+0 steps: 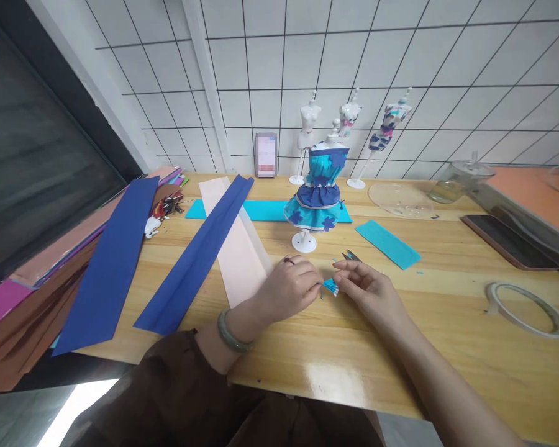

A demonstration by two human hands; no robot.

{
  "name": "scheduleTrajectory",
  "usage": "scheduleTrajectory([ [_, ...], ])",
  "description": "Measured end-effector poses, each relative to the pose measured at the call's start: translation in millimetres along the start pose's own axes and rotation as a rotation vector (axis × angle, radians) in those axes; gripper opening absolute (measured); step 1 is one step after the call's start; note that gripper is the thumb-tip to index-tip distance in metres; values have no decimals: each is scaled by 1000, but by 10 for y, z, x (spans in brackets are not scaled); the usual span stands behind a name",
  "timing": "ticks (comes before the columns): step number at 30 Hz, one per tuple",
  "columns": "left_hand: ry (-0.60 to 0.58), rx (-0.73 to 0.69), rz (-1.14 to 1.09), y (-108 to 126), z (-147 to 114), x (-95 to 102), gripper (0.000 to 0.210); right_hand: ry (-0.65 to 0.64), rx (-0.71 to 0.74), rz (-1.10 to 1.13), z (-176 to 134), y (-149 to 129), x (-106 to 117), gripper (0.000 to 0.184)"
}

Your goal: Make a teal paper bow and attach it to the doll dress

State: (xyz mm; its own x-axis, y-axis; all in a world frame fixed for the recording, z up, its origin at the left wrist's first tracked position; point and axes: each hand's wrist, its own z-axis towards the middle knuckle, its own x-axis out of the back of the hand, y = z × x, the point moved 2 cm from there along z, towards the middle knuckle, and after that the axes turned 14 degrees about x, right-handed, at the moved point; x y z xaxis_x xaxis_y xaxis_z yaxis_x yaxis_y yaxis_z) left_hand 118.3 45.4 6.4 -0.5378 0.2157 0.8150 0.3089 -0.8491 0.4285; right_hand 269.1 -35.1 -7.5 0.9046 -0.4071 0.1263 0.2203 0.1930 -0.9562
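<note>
Left hand (293, 287) is pinching the narrow end of a small pleated turquoise piece (330, 285), seemingly to hold its folds together; the right hand (367, 284) is hovering just beside it at 3 o'clock, whether gripping it I cannot tell. The wooden tabletop (284, 351) is running to its near edge at 6 o'clock, giving both forearms room. A tape roll (493, 299) is lying well apart at 3 o'clock. Scissors (353, 256), partly hidden, are resting at 1 o'clock, handily near. Beyond, a clothed dress form (320, 197) is standing at 12 o'clock.
</note>
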Motion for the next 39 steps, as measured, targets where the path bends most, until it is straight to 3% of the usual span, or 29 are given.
scheduleTrajectory([
  [8, -72, -67, -42, 4, -9, -34, 22, -11, 15, 4, 10, -12, -4, 33],
  [14, 51, 132, -93, -48, 15, 16, 14, 41, -65, 82, 20, -23, 24, 35],
  [21, 126, 256, -103, -74, 25, 32, 10, -51, -27, -11, 17, -5, -5, 29],
  [30, 128, 161, -31, -24, 18, 14, 10, -101, -75, -113, 7, -2, 5, 33],
  [39, 86, 94, 22, -23, -4, -21, 13, -62, -125, -48, 11, -13, 12, 32],
])
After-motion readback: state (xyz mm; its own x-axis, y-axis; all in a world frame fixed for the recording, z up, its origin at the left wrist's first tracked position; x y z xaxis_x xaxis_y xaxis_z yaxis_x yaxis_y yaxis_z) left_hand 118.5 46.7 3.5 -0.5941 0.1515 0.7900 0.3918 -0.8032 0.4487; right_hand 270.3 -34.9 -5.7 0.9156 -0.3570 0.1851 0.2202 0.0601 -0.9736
